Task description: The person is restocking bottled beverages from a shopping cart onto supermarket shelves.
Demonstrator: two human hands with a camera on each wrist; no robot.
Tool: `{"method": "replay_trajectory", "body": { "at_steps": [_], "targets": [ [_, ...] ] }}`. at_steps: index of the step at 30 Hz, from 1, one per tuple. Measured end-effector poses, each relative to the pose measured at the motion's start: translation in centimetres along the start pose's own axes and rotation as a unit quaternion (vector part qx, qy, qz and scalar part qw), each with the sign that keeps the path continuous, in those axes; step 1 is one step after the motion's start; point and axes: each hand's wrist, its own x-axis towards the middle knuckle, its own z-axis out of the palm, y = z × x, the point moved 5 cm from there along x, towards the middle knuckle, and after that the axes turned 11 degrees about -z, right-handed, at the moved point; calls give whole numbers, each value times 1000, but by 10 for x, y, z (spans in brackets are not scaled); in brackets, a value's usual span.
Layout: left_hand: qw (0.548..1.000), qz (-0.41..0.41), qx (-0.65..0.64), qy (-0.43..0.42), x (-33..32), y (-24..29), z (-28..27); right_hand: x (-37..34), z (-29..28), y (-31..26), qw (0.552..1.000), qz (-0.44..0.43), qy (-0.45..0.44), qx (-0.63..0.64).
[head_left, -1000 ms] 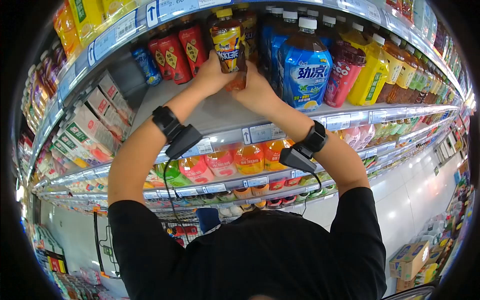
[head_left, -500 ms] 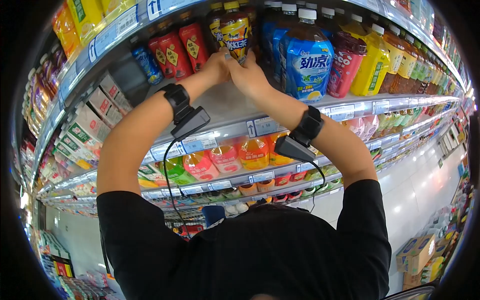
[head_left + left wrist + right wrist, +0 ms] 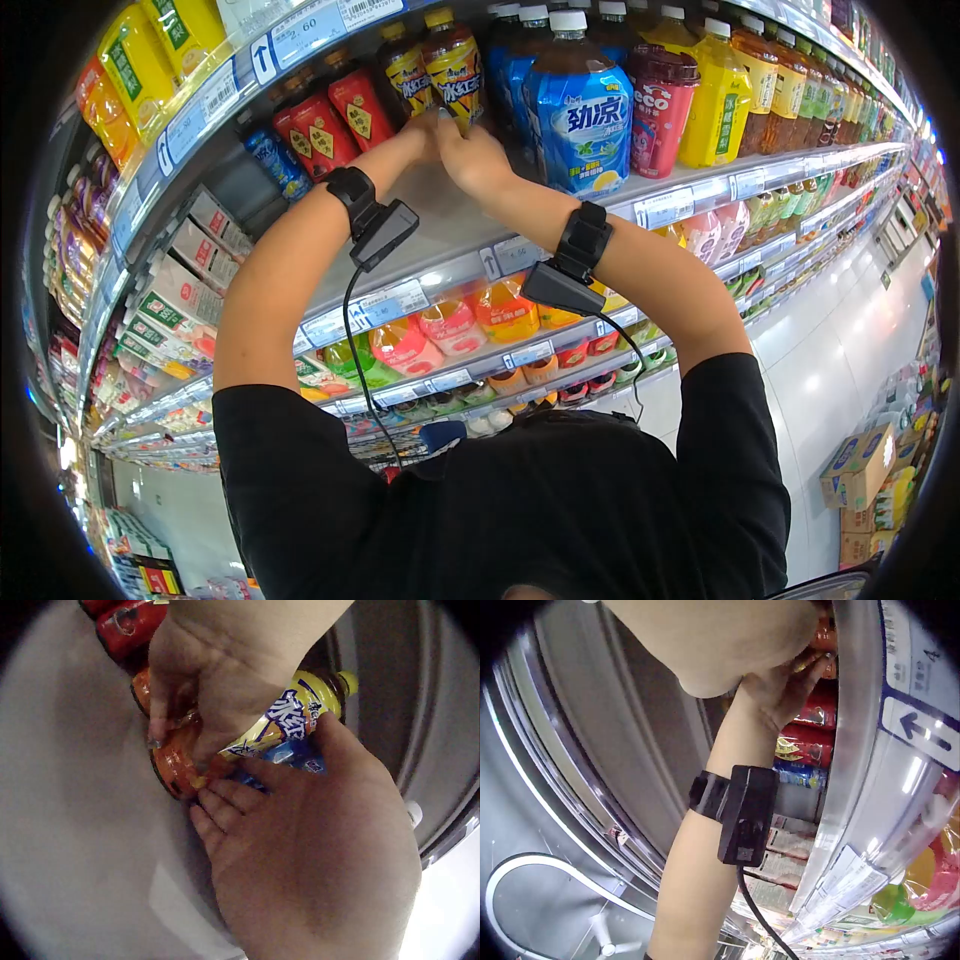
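An iced tea bottle [image 3: 453, 72] with a yellow label and yellow cap stands on the upper shelf [image 3: 420, 210], beside a matching second bottle [image 3: 405, 75] on its left. My left hand [image 3: 412, 148] holds the nearer bottle low down. In the left wrist view, the thumb of the left hand [image 3: 217, 682] lies near its orange base, and the other fingers are partly hidden. From the right, my right hand [image 3: 315, 825] rests against the same bottle, its fingers fairly straight and the tips at the base. In the right wrist view the right palm [image 3: 727, 637] blocks most of the bottle.
Red cans [image 3: 315, 135] and a blue can [image 3: 275, 160] stand to the left. Large blue-labelled bottles [image 3: 580, 115], a pink cup [image 3: 660, 110] and yellow bottles [image 3: 715, 100] line the right. A price-tag rail [image 3: 670, 205] edges the shelf, with more drinks [image 3: 455, 325] below.
The held bottle has gone from in front of the shelf row to a place beside its twin. My hands have moved lower on it, and the right fingers have straightened.
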Motion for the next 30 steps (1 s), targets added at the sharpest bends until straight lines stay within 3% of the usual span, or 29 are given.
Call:
{"method": "replay_trajectory", "body": {
  "at_steps": [10,13,14,15,16,17,18,21,24,30],
  "targets": [
    [997,28,55,56,33,1,-33,15,12,0,997,55,-29,-47],
    [978,50,181,89,55,10,-58,14,14,-3,996,71,-33,-34],
    [945,67,300,108,65,16,-69,13,13,-3,997,66,-26,-28],
    [875,89,457,131,73,22,-81,13,13,-3,998,60,-19,-22],
    [745,86,640,168,34,26,-47,12,12,-2,998,55,-12,-17],
    [576,87,788,199,-9,30,-10,13,13,0,998,50,-13,-20],
    [377,79,897,218,-43,34,18,16,14,3,999,46,-14,-22],
    [325,72,923,192,-58,39,24,19,17,6,998,45,-15,-34],
    [293,90,926,222,-43,39,7,18,15,2,999,30,-19,-32],
    [274,150,920,237,-32,37,-4,14,12,-2,999,39,-13,-33]
  ]
}}
